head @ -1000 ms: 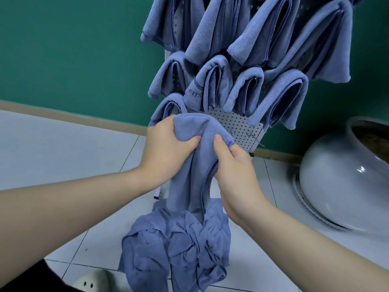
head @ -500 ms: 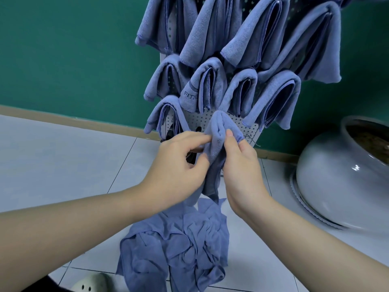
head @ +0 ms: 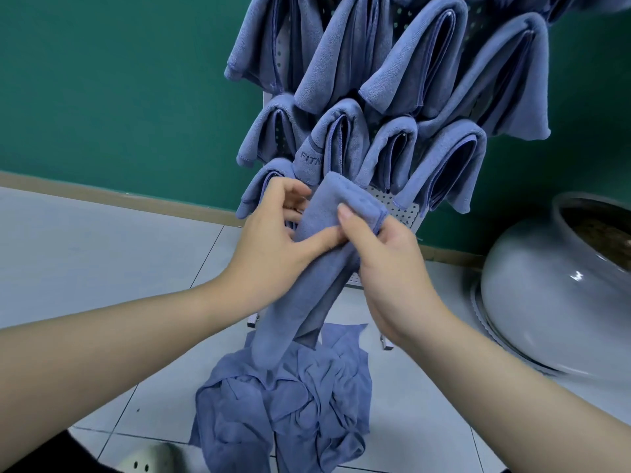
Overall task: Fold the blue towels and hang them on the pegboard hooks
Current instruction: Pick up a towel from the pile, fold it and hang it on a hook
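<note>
A folded blue towel [head: 307,285] hangs doubled over in front of the white pegboard [head: 399,208], its fold at the top. My left hand [head: 273,244] grips the towel's left side, thumb across its front. My right hand [head: 386,254] pinches the right side near the fold, thumb on the front. Several folded blue towels [head: 392,107] hang on the pegboard in rows above. A crumpled pile of blue towels [head: 290,404] lies on the floor below my hands. The hooks themselves are hidden by cloth.
A green wall [head: 119,80] stands behind the pegboard. A large pale round pot [head: 553,295] sits on the tiled floor at the right. A white perforated shoe [head: 150,460] shows at the bottom left edge.
Both hands have shifted the towel's folded top to the right and slightly up along the pegboard's lower part. The towel now hangs longer and flatter between my hands.
</note>
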`<state>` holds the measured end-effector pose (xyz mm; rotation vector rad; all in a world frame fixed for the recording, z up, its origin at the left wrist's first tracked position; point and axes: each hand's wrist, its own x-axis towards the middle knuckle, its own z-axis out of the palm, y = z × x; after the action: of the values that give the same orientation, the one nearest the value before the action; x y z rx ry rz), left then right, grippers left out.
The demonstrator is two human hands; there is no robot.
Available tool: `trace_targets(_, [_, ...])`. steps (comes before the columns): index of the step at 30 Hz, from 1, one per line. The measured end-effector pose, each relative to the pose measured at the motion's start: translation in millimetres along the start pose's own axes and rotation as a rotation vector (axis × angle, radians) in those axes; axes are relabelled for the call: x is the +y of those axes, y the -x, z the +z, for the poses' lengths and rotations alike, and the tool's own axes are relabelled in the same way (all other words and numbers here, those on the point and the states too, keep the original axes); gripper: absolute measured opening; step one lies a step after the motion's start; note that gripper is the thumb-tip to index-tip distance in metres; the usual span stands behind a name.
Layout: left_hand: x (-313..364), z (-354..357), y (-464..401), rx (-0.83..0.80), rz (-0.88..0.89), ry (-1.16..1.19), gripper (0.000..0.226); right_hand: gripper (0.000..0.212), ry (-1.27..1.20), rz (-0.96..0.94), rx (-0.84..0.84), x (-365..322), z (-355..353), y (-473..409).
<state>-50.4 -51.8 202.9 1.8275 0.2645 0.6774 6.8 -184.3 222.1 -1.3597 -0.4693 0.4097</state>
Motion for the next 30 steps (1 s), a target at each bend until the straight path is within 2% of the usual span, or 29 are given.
trace_targets(2, [1, 0, 0, -0.107, -0.096, 0.125, 0.061, 0.027, -0.011, -0.013, -0.003, -6, -4, -6])
trace_targets(4, [4, 2, 1, -0.198, -0.145, 0.195, 0.047, 0.028, -0.019, -0.037, -0.038, -16, -6, -10])
trace_targets(7, [11, 8, 3, -0.245, -0.178, 0.302, 0.037, 0.034, -0.013, -0.106, -0.105, -29, -10, -15])
trace_targets(14, [0, 21, 10, -0.258, -0.233, 0.261, 0.048, 0.043, -0.140, -0.119, -0.146, -55, -13, -21])
trace_targets(20, [-18, 30, 23, -0.354, -0.358, 0.263, 0.052, 0.038, -0.250, -0.105, -0.181, -70, -22, -26])
trace_targets(23, [-23, 29, 33, -0.422, -0.409, 0.231, 0.046, 0.041, -0.320, -0.115, -0.136, -79, -35, -33])
trace_targets(26, [-27, 27, 36, -0.412, -0.445, 0.205, 0.043, 0.045, -0.361, -0.087, -0.044, -80, -49, -41])
trace_targets(29, [-24, 24, 34, -0.400, -0.427, 0.111, 0.052, 0.042, -0.213, -0.061, 0.122, -78, -69, -49])
trace_targets(30, [-24, 21, 32, -0.404, -0.400, 0.059, 0.048, 0.039, -0.113, -0.057, 0.154, -78, -77, -50])
